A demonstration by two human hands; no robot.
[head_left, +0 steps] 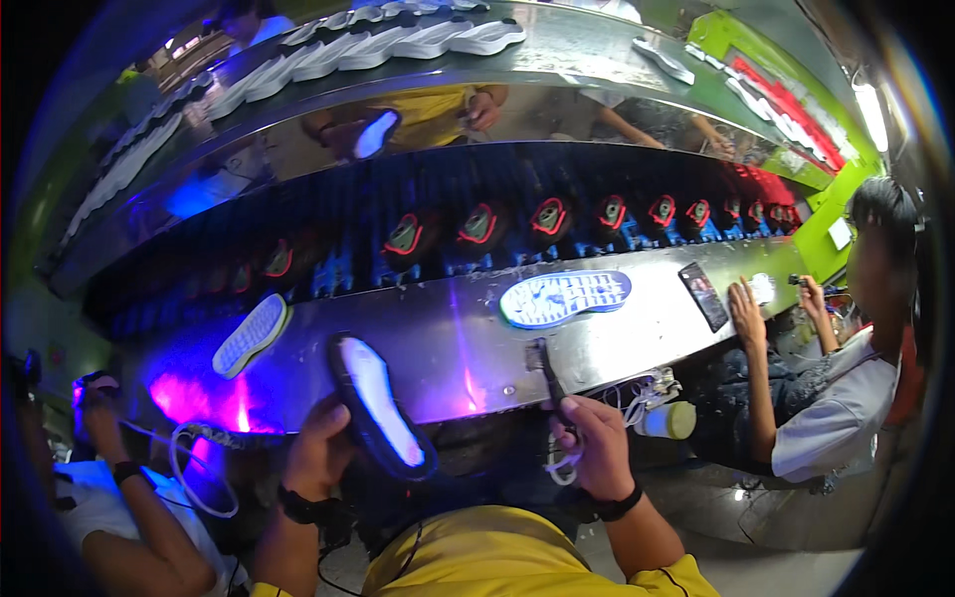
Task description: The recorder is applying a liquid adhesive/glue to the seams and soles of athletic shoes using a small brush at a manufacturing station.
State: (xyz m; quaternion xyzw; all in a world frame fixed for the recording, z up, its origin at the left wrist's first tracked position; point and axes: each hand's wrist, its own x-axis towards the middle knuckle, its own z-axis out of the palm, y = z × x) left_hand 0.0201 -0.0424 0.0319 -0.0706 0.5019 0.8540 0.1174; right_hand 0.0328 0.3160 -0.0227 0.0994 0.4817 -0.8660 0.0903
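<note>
My left hand grips a dark-rimmed shoe part, perhaps an upper, whose long sole-shaped face glows bluish white. It is tilted above the near edge of the metal bench. In my right hand is a dark brush, bristle end pointing away from me, with a pale tube hanging by my fingers. Beyond the brush, a white shoe sole lies on the bench, its patterned side up. Another pale sole lies to the left, past the shoe part.
Behind the bench runs a dark conveyor with several red-rimmed fixtures. White soles line a metal shelf above. At right are a phone, a pale container and a co-worker's hand. Another co-worker's arm is at left.
</note>
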